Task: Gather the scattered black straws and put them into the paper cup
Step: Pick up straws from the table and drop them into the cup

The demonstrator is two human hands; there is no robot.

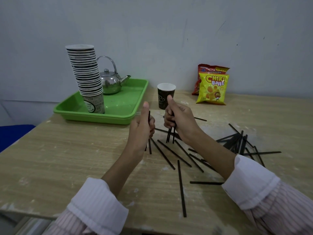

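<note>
A dark brown paper cup (pixel 164 95) with a white inside stands upright at the table's middle back. My left hand (pixel 142 122) is closed around a black straw (pixel 149 146) held upright, thumb up. My right hand (pixel 177 119) grips a few black straws (pixel 171 135) upright, just in front of the cup, their lower ends near the table. Several more black straws (pixel 181 187) lie scattered on the wooden table in front of and to the right of my hands, with a denser pile (pixel 237 141) at the right.
A green tray (pixel 122 106) at the back left carries a tall stack of paper cups (pixel 88 77) and a steel kettle (pixel 111 81). Two snack bags (pixel 212 87) lean on the wall at the back right. The table's left edge (pixel 18 138) drops to something blue.
</note>
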